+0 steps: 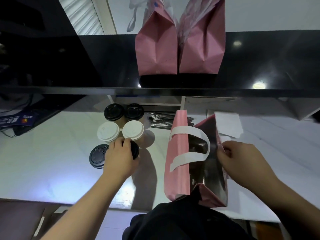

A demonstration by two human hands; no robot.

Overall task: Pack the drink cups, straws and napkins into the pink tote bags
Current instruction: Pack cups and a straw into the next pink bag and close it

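Left hand (121, 153) grips a black-lidded cup (135, 149); right hand (242, 160) pinches the tote bag (176, 153) rim.

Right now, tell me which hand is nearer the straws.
Right. The right hand holds the open pink bag's edge, just below the straws; the left hand grips a black-lidded cup, farther left.

Both bare forearms reach forward from the bottom edge, left from lower left, right from lower right. Left hand (121, 157) is palm down, fingers curled over the lid of a black-lidded cup (134, 149), thumb on its near side, grip closed round the top. Right hand (242, 161) is palm down, wrist bent inward, fingertips pinching the right edge of the open pink tote bag (176, 163), holding that side out
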